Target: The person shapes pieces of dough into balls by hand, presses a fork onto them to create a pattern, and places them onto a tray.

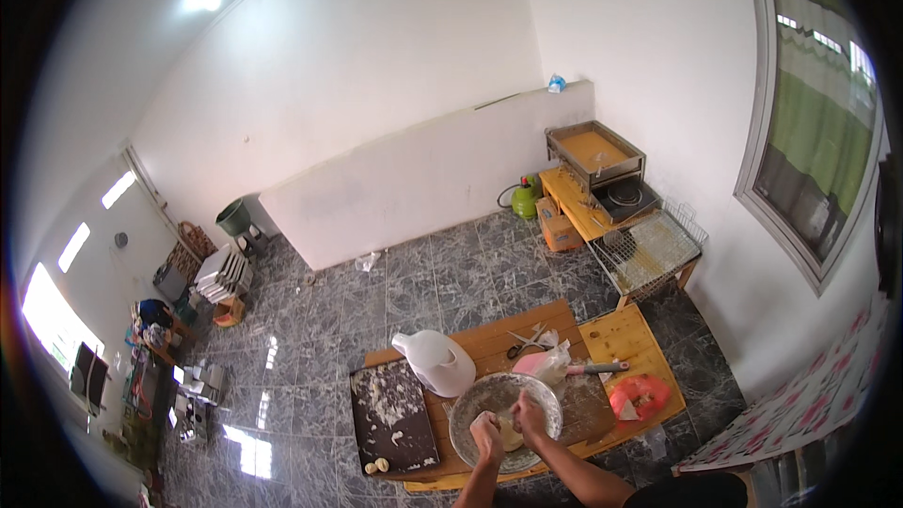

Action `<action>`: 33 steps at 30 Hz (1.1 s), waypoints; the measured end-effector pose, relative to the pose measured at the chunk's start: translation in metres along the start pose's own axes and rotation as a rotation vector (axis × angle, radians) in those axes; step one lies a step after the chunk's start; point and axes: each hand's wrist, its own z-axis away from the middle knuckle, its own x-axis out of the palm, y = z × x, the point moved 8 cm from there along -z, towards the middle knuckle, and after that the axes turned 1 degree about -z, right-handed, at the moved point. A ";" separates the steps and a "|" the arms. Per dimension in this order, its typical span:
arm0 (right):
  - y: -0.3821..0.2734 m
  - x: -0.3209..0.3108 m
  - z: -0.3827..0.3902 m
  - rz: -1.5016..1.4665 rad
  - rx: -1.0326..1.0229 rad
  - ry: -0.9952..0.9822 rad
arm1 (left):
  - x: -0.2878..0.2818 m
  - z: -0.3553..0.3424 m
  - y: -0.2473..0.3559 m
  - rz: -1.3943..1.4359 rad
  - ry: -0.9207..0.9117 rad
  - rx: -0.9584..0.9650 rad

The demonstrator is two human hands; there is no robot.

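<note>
A wide metal bowl, dusted with flour inside, stands on the wooden table. Pale dough lies in its lower part. Inside the bowl, my left hand is curled closed at the dough's left side. Just to its right, my right hand is also closed, its fingers bent above the dough. What either hand grips is hidden by the fingers. Left of the bowl lies a dark tray strewn with flour, with small dough balls at its near corner. A white pitcher touches the bowl's far left side.
Beyond the bowl are scissors, a pink-and-white bag and a tool with a dark handle. A red plastic bag sits on the right wooden board. Farther off stand a wire rack and a green gas cylinder.
</note>
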 end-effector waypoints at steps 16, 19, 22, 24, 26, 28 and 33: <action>-0.033 0.028 0.023 1.174 -0.446 -0.175 | 0.045 0.072 0.038 -0.057 0.129 0.066; -0.035 0.023 0.009 0.381 -0.414 -0.249 | 0.018 0.052 0.043 -0.243 0.259 -0.019; -0.018 0.027 0.012 0.111 -0.220 -0.191 | 0.002 0.015 -0.005 0.150 0.145 -0.251; -0.010 0.032 0.017 0.034 -0.113 -0.183 | 0.014 0.010 0.013 -0.029 0.028 -0.062; 0.001 0.044 0.024 -0.180 -0.029 -0.190 | 0.032 0.010 0.034 -0.200 -0.095 0.132; 0.004 0.050 0.026 -0.273 -0.071 -0.196 | 0.050 0.026 0.061 -0.334 -0.204 0.196; 0.019 0.057 0.030 -0.427 0.005 -0.072 | 0.034 0.010 0.002 -0.527 -0.349 0.335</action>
